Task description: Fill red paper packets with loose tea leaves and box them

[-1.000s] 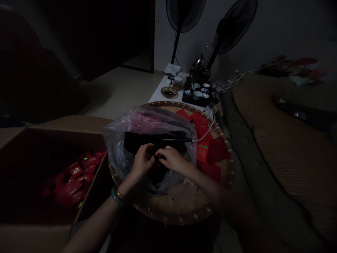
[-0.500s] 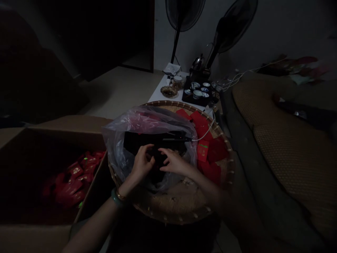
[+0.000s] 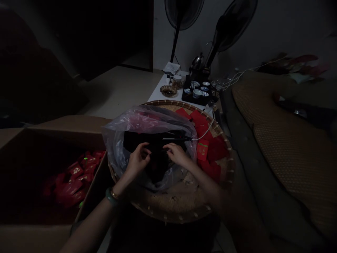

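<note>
Both hands work over a round woven tray (image 3: 184, 207) in a dim room. My left hand (image 3: 138, 162) and my right hand (image 3: 177, 154) are curled, fingertips pinched on a dark object (image 3: 158, 154) that I cannot make out, just in front of a black device (image 3: 158, 140) with a white cable (image 3: 207, 130). A crumpled clear plastic bag (image 3: 131, 126) surrounds the device. Red packets (image 3: 207, 140) lie on the tray's right side.
A cardboard box (image 3: 52, 126) at left holds several red packets (image 3: 76, 175). Beyond the tray a white table (image 3: 158, 94) carries a tea set (image 3: 197, 91) and small dishes. Two standing fans (image 3: 184, 10) are behind. A woven mat (image 3: 289, 140) covers the seat at right.
Both hands have moved slightly apart and a little up toward the black device, spreading along the dark object between them.
</note>
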The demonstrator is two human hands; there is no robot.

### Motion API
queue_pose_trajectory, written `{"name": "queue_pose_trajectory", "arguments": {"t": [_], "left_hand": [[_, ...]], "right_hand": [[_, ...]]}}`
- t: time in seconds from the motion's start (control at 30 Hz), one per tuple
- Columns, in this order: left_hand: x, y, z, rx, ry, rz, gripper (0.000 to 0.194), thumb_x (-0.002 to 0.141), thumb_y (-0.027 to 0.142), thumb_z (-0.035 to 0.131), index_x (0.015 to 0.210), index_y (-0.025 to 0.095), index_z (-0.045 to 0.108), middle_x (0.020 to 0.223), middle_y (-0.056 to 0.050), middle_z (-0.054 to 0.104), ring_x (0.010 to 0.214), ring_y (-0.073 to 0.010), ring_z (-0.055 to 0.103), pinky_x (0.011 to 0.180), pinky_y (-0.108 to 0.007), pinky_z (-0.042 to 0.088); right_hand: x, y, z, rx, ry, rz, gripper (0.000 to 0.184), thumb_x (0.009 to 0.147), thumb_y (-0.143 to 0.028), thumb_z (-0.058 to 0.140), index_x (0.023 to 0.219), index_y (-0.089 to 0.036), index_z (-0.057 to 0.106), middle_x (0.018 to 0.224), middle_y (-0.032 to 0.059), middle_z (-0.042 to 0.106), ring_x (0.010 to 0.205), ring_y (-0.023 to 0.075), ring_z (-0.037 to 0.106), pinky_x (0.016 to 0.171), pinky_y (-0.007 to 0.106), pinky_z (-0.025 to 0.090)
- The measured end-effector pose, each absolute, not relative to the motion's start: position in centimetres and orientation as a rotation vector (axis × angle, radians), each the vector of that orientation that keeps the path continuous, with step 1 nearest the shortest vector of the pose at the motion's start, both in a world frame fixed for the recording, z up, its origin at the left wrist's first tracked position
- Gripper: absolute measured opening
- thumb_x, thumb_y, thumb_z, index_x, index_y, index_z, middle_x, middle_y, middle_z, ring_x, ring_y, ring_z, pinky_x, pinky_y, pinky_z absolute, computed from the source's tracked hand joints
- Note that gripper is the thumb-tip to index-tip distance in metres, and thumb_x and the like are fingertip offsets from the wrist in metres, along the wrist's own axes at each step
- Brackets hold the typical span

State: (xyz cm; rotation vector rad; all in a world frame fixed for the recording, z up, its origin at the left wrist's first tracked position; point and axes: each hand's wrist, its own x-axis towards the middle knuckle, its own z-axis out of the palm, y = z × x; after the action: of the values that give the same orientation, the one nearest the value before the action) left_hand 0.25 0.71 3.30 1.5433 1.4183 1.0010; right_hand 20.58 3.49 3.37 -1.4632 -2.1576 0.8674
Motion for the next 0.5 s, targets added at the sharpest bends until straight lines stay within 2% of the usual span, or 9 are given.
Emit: {"name": "queue_pose_trajectory", "arguments": {"t": [0.17,0.37,0.5], "left_hand": [[-0.6,0.8,3.2,1.535,1.452,0.936,0.038,0.068,0.019,0.056,0.107,0.017,0.054,0.074,0.001,0.061,0.058,-0.0100,0.056,0.056,-0.021,0.043],[-0.9,0.8,3.3,1.550,1.476,0.920,0.039,0.069,0.022,0.057,0.107,0.018,0.054,0.071,0.001,0.061,0.061,-0.0113,0.058,0.058,-0.022,0.044],[-0.9,0.9,3.3,1.560,1.489,0.901,0.036,0.069,0.021,0.056,0.105,0.017,0.056,0.068,0.002,0.061,0.059,-0.0111,0.057,0.056,-0.022,0.043]], "right_hand": [[20.3,3.7,0.5,-1.568,-2.495,0.857,0.044,0.074,-0.014,0.063,0.117,-0.017,0.057,0.112,0.0103,0.058,0.104,0.0207,0.056,0.089,0.031,0.041],[19.1,3.3,0.1,-1.665,-2.543,0.856,0.034,0.073,-0.018,0.065,0.107,-0.015,0.061,0.105,0.0099,0.059,0.098,0.0210,0.058,0.084,0.030,0.042],[19.1,3.0,-0.2,-1.687,-2.492,0.750,0.058,0.068,-0.031,0.071,0.122,-0.020,0.051,0.112,0.0095,0.053,0.100,0.0227,0.055,0.083,0.033,0.042]]}}
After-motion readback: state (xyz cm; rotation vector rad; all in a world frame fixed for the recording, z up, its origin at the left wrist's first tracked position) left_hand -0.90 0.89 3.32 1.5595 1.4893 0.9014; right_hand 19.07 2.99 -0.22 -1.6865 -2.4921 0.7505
